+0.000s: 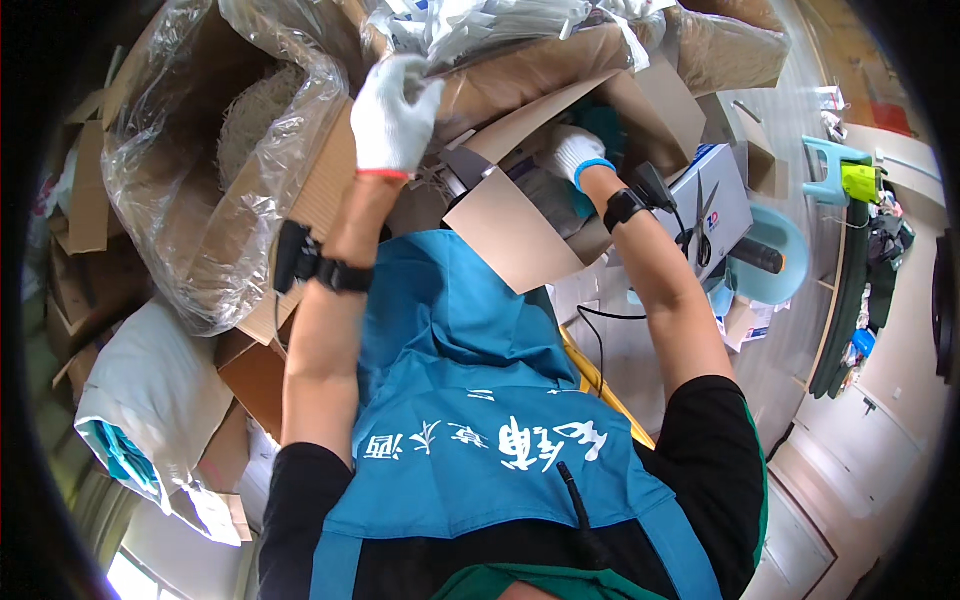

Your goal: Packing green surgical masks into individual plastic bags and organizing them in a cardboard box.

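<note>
My left hand [393,120], in a white knit glove with a red cuff, is raised at the edge of a pile of white plastic packets [490,25]. Its thumb and fingers are curved and apart, with nothing visible between them. My right hand [575,152], in a white glove with a blue cuff, reaches into an open cardboard box [525,232]. Its fingers are hidden inside, so I cannot tell whether they grip anything. Around it in the box are a clear plastic bag [552,197] and dark teal material [603,125].
A large carton lined with clear plastic [165,200] stands on the left, holding a pale fibrous bundle [257,115]. At right, black scissors [703,232] lie on a white-and-blue box [728,180], beside a light blue stool [790,235]. A black cable [600,330] runs below my right arm.
</note>
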The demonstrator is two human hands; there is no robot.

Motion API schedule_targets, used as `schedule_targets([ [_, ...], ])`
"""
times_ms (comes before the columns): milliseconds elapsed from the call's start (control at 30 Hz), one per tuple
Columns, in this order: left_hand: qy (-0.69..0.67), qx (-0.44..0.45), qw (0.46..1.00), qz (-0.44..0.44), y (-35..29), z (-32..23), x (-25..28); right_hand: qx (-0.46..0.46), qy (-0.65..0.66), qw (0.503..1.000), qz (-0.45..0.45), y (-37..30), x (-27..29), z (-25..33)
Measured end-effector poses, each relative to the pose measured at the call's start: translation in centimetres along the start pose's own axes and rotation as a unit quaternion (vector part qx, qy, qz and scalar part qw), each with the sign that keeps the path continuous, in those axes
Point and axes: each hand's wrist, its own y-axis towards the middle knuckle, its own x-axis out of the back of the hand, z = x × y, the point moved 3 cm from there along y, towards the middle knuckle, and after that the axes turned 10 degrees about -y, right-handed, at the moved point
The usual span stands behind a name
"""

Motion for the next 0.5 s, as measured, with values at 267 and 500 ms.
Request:
schedule_targets([
  [267, -0.071, 0.156, 0.985, 0.02, -7.7, -0.9, 1.2, -0.148, 0.074, 0.977, 0.135, -0.1, -0.4, -0.2],
  [500, -0.1, 0.202, 0.974, 0.025, -11.3, -0.7, 1.9, -0.181, 0.148, 0.966, 0.11, 0.6, -0.6, 0.4],
])
